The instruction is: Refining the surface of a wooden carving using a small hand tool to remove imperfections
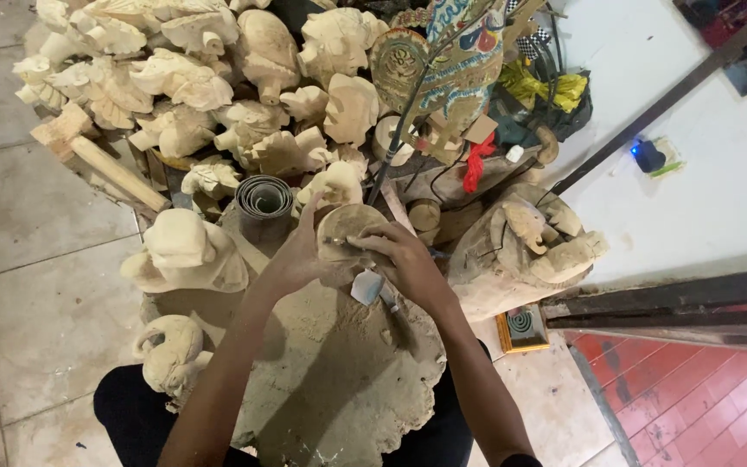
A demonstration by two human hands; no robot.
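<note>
Two hands: left hand (pixel 297 258) grips wood carving (pixel 345 230), right hand (pixel 408 259) grips sandpaper (pixel 367 287); carvings (pixel 192 78) crowd edges.

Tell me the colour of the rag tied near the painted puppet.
Red: the rag hangs beside the painted puppet, clearest in the head view.

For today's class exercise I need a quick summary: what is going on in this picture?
A seated person works over a rough wooden block. The left hand steadies a small rounded pale wood carving, while the right hand presses a small tool against it. Many unpainted carved figures are heaped behind, beside a painted flat puppet and a roll of sandpaper.
</note>
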